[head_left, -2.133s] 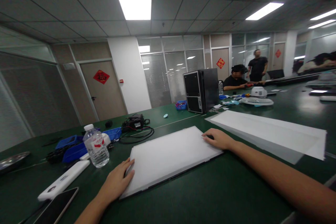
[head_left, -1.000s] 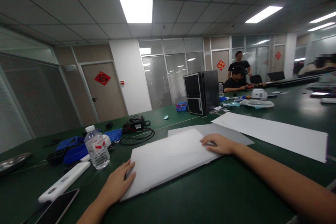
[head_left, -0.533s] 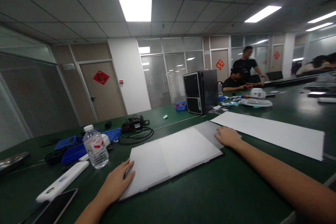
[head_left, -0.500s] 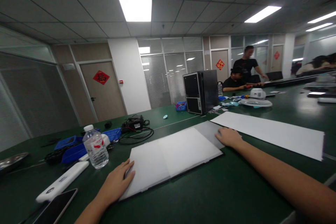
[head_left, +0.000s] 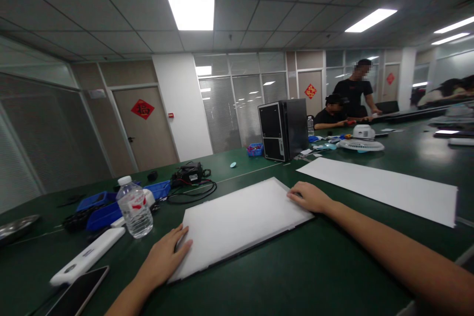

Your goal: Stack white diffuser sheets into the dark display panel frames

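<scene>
A flat rectangular panel with a thin dark frame lies on the green table, its top covered by a white translucent sheet. My left hand rests at the left edge, fingers spread, thumb and fingertips on the surface. At the right edge is my right hand, fingers bent and close together on the sheet's border. The undersides of its fingers are hidden. Only a narrow strip of the dark frame shows along the near side.
Left of the panel stand a water bottle, a white device and a phone. Behind are a black adapter with cables and a computer tower. A long white sheet lies right. Two people work farther back.
My right hand has moved left with the translucent sheet, which now lines up over the panel instead of jutting out at the right. My left hand has stayed put.
</scene>
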Available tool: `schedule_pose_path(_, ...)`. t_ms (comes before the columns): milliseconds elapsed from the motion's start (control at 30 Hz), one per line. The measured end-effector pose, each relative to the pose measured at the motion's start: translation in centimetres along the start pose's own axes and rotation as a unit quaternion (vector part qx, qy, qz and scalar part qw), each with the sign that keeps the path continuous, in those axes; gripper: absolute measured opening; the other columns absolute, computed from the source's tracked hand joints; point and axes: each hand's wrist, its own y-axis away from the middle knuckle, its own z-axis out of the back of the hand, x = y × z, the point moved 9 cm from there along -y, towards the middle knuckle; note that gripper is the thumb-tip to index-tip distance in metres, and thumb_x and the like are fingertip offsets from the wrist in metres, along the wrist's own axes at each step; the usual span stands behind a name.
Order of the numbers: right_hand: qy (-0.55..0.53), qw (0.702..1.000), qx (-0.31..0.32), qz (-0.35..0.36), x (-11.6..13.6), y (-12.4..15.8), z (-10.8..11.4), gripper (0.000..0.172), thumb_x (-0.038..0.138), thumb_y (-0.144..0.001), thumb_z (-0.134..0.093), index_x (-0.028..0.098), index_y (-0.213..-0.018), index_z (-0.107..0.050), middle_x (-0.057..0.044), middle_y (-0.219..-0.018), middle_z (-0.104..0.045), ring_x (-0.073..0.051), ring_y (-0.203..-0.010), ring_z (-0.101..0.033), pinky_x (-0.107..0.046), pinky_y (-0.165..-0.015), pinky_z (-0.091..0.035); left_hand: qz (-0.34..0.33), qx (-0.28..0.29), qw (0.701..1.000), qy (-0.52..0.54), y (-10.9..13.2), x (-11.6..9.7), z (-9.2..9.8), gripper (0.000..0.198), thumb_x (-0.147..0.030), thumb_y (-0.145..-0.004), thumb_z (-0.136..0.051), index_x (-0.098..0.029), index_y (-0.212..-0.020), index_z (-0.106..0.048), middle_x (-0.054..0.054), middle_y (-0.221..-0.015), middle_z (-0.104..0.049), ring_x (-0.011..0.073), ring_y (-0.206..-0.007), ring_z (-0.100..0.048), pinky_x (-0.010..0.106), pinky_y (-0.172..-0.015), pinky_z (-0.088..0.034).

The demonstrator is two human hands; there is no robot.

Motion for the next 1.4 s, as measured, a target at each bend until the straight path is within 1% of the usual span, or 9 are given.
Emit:
schedule_pose_path(100,-0.014,1.0,0.005,0.02,0.4,0.1,0.0,0.046,0.054,-0.096,-0.041,0.025,-0.108,-0.075,-0.007,-0.109,-0.073,-0.022,-0.101,-0.064,-0.033,-0.093,-0.046,0.001,-0.001,1.0,-0.003,-0.1,0.1,-0.1,0.067,-0.053,-0.088,-0.043,-0.014,-0.141,-0.055,0.01,-0.153,-0.048,0.0294,-0.141,-0.045,0.045,-0.118,-0.032)
schedule_pose_path(200,-0.002,1.0,-0.01,-0.014,-1.5,-0.2,0.2,0.045,0.054,-0.095,-0.041,0.027,-0.113,-0.073,-0.005,-0.115,-0.072,-0.022,-0.106,-0.063,-0.033,-0.097,-0.045,0.0,-0.003,1.0,-0.004,-0.2,0.3,-0.2,0.063,-0.049,-0.089,-0.042,-0.016,-0.14,-0.057,0.009,-0.153,-0.047,0.0284,-0.14,-0.046,0.044,-0.118,-0.033)
schedule_pose_path(367,0.085,0.967,-0.075,-0.228,-10.5,1.7,2.1,0.053,0.044,-0.091,-0.046,0.017,-0.135,-0.057,-0.018,-0.138,-0.057,-0.035,-0.13,-0.046,-0.054,-0.109,-0.031,-0.007,-0.01,1.0,-0.002,-0.2,0.7,-0.2,0.06,-0.046,-0.09,-0.041,-0.016,-0.138,-0.059,0.009,-0.152,-0.049,0.0291,-0.139,-0.047,0.045,-0.117,-0.035)
schedule_pose_path(500,0.125,0.902,-0.067,-0.407,-17.6,5.8,2.8,0.061,0.051,-0.089,-0.046,0.006,-0.129,-0.059,-0.033,-0.133,-0.053,-0.052,-0.128,-0.043,-0.074,-0.095,-0.03,-0.008,-0.016,1.0,0.0,-0.3,1.0,-0.3,0.058,-0.042,-0.089,-0.042,-0.016,-0.138,-0.059,0.009,-0.152,-0.049,0.0289,-0.139,-0.047,0.045,-0.117,-0.035)
schedule_pose_path(667,0.119,0.888,-0.022,-0.445,-20.4,6.9,1.5,0.055,0.056,-0.092,-0.043,0.014,-0.119,-0.067,-0.027,-0.127,-0.059,-0.046,-0.117,-0.055,-0.064,-0.086,-0.043,-0.01,-0.013,1.0,0.001,-0.5,1.1,-0.6,0.059,-0.041,-0.089,-0.04,-0.015,-0.139,-0.058,0.009,-0.153,-0.048,0.0279,-0.14,-0.046,0.045,-0.118,-0.034)
schedule_pose_path(933,0.128,0.924,-0.019,-0.361,-17.0,4.5,1.4,0.039,0.049,-0.095,-0.056,0.018,-0.118,-0.061,-0.008,-0.118,-0.064,-0.021,-0.103,-0.062,-0.045,-0.092,-0.051,-0.015,-0.01,1.0,-0.004,-0.6,1.5,-1.1,0.06,-0.041,-0.091,-0.036,-0.013,-0.141,-0.056,0.01,-0.154,-0.046,0.0268,-0.14,-0.046,0.043,-0.119,-0.032)
schedule_pose_path(1100,0.099,0.972,-0.034,-0.208,-10.1,1.7,2.1,0.04,0.045,-0.099,-0.04,0.016,-0.108,-0.068,-0.015,-0.103,-0.071,-0.025,-0.093,-0.066,-0.041,-0.084,-0.048,-0.019,-0.016,1.0,0.0,-0.8,2.0,-1.3,0.059,-0.041,-0.092,-0.036,-0.014,-0.141,-0.056,0.009,-0.154,-0.047,0.0262,-0.141,-0.045,0.044,-0.119,-0.032)
schedule_pose_path(1267,0.031,0.999,0.008,-0.012,-1.9,0.4,0.9,0.033,0.048,-0.093,-0.048,0.028,-0.101,-0.073,-0.004,-0.098,-0.075,-0.02,-0.089,-0.067,-0.031,-0.085,-0.047,-0.018,-0.016,1.0,0.004,-1.2,2.4,-1.5,0.058,-0.041,-0.091,-0.039,-0.015,-0.139,-0.058,0.009,-0.153,-0.048,0.0271,-0.14,-0.047,0.045,-0.119,-0.033)
schedule_pose_path(1400,0.013,1.0,0.016,0.02,-0.9,0.4,0.4,0.037,0.056,-0.091,-0.048,0.031,-0.101,-0.073,0.0,-0.109,-0.074,-0.02,-0.099,-0.066,-0.03,-0.092,-0.047,-0.019,-0.013,1.0,0.004,-1.4,2.2,-1.6,0.058,-0.041,-0.091,-0.04,-0.015,-0.139,-0.057,0.009,-0.153,-0.048,0.0274,-0.141,-0.046,0.046,-0.119,-0.032)
